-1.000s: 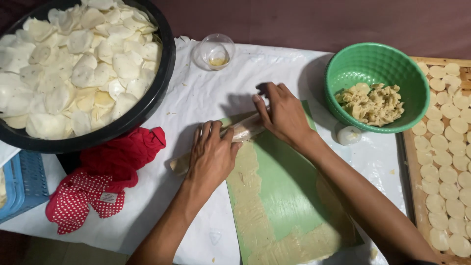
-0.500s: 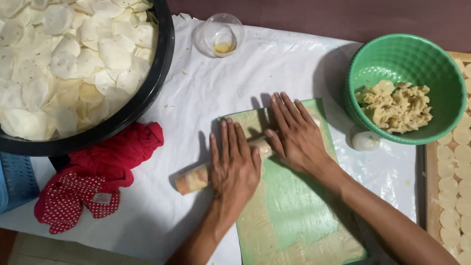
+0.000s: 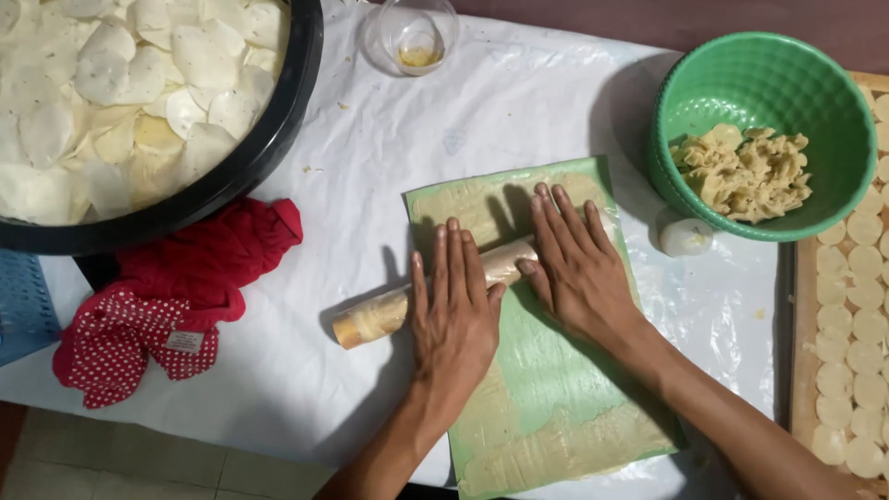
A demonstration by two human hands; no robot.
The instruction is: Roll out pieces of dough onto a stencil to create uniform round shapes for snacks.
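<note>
— What crowds the hands?
— Green plastic bowl (image 3: 838,102) right, red cloth (image 3: 176,296) left.
— And the hands?
— Left hand (image 3: 456,310) and right hand (image 3: 582,268) lie spread flat (palms down) on the dough-coated wooden rolling pin (image 3: 380,317), across the green mat (image 3: 546,370); white sheet (image 3: 519,102) bare beyond.

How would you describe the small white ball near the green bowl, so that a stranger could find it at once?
Start at the green bowl of crumbly dough at the right. Just below its left rim, on the clear plastic sheet, lies the small white ball. It is smooth and rounded, unlike the flat pale discs on the tray further right, and it lies alone.
</note>
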